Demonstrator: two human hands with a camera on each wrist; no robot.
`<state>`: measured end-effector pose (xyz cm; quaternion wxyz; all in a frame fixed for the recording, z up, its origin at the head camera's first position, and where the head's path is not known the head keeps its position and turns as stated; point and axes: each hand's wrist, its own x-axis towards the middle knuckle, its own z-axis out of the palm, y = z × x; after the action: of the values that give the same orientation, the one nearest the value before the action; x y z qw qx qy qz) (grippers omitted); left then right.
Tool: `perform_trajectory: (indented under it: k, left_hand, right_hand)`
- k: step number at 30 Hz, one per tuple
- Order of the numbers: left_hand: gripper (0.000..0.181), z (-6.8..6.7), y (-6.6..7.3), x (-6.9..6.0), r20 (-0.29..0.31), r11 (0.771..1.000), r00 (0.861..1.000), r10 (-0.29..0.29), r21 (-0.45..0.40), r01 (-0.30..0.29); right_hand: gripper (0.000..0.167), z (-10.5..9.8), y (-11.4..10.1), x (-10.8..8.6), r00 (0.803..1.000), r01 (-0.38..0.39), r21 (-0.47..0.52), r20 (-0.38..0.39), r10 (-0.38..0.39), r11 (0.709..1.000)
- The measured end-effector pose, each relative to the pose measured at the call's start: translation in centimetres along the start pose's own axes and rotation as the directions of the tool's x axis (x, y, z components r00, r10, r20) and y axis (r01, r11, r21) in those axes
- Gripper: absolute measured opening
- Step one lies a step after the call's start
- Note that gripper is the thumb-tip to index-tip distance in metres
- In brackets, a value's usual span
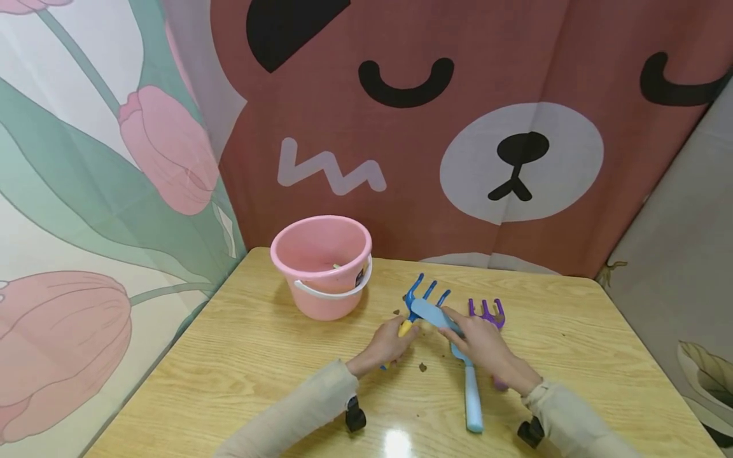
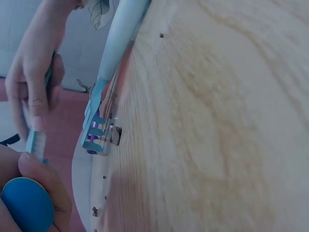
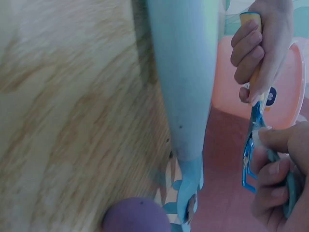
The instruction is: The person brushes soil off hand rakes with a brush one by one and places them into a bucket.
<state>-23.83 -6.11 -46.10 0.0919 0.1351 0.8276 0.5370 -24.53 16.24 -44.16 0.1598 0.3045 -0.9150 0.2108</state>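
Note:
My left hand (image 1: 389,343) grips the yellow handle (image 1: 405,327) of a blue hand rake (image 1: 431,291), its prongs pointing away. My right hand (image 1: 483,343) holds a light blue brush (image 1: 431,314) over the rake's head; white bristles (image 2: 39,143) show in the left wrist view. In the right wrist view, the right hand (image 3: 277,179) has its fingers curled round the brush's teal handle (image 3: 291,193), close to the blue rake (image 3: 256,121). Whether bristles and rake touch is unclear. Under the right hand, a light blue rake (image 1: 472,401) lies on the table.
A pink bucket (image 1: 323,292) with a white handle stands at the back left of the wooden table (image 1: 229,362), something small and green inside. A purple rake (image 1: 495,318) lies partly beneath the right forearm. Small brown crumbs (image 1: 423,367) are scattered mid-table. Printed cloth (image 1: 401,140) hangs behind.

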Motion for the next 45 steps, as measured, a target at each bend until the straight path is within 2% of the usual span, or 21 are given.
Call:
perform_trajectory:
  k: [8, 12, 15, 17, 21, 25, 30, 33, 36, 38, 41, 43, 45]
  left_hand:
    - [0.017, -0.1, -0.8, 0.1, -0.028, 0.999, 0.998, -0.049, 0.010, 0.049]
    - [0.032, -0.1, -0.8, 0.3, -0.032, 0.999, 0.998, -0.047, 0.006, 0.047]
    - [0.041, -0.1, -0.7, 0.3, -0.041, 0.999, 0.998, -0.037, 0.013, 0.038]
    - [0.036, -0.1, -0.6, 0.3, -0.044, 0.999, 0.999, -0.029, 0.027, 0.030]
    - [0.026, -0.1, -0.4, 0.2, -0.043, 0.999, 0.999, -0.009, 0.036, 0.010]
    - [0.024, -0.2, -0.3, 0.2, -0.036, 1.000, 0.999, 0.001, 0.023, 0.000]
    - [0.018, -0.1, -0.6, 0.4, -0.045, 1.000, 0.999, -0.014, 0.016, 0.015]
    - [0.020, -0.2, -0.8, 0.5, -0.041, 0.999, 0.999, -0.030, 0.017, 0.031]
    - [0.022, -0.2, -0.9, 0.5, -0.033, 0.999, 0.998, -0.045, 0.010, 0.045]
    - [0.020, -0.2, -0.9, 0.5, -0.035, 0.999, 0.998, -0.050, 0.004, 0.050]
    - [0.016, -0.3, -0.9, 0.4, -0.036, 0.999, 0.998, -0.054, -0.002, 0.054]
    - [0.016, -0.3, -0.9, 0.4, -0.037, 0.998, 0.998, -0.056, -0.004, 0.056]
    - [0.016, -0.4, -0.8, 0.4, -0.039, 0.998, 0.997, -0.061, -0.003, 0.061]
  right_hand:
    - [0.042, -0.4, 0.3, 0.1, 0.996, -0.032, -0.133, -0.086, 0.020, 0.991]
    - [0.041, -0.7, 0.1, 0.3, 0.989, -0.052, -0.152, -0.148, 0.029, 0.987]
    - [0.042, -0.8, -0.1, 0.5, 0.984, -0.036, -0.132, -0.175, 0.013, 0.991]
    - [0.043, -0.7, -0.3, 0.5, 0.987, -0.003, -0.097, -0.159, -0.013, 0.995]
    - [0.045, -0.4, -0.5, 0.4, 0.998, 0.052, -0.005, -0.042, -0.052, 0.999]
    - [0.044, 0.0, -0.3, 0.1, 0.999, 0.003, 0.019, 0.033, -0.003, 1.000]
    - [0.042, -0.1, 0.4, 0.1, 0.997, -0.079, -0.079, -0.012, 0.078, 0.994]
    - [0.043, -0.3, 0.7, 0.1, 0.993, -0.099, -0.128, -0.068, 0.091, 0.987]
    - [0.044, -0.6, 0.7, 0.1, 0.990, -0.104, -0.125, -0.110, 0.091, 0.987]
    - [0.044, -0.6, 0.6, 0.1, 0.992, -0.079, -0.097, -0.101, 0.069, 0.992]
    - [0.043, -0.6, 0.5, -0.1, 0.998, -0.028, -0.046, -0.049, 0.026, 0.999]
    - [0.042, -0.5, 0.6, -0.3, 1.000, -0.014, -0.025, -0.018, 0.014, 1.000]
    - [0.041, -0.6, 0.8, -0.6, 1.000, -0.023, -0.037, -0.018, 0.023, 0.999]
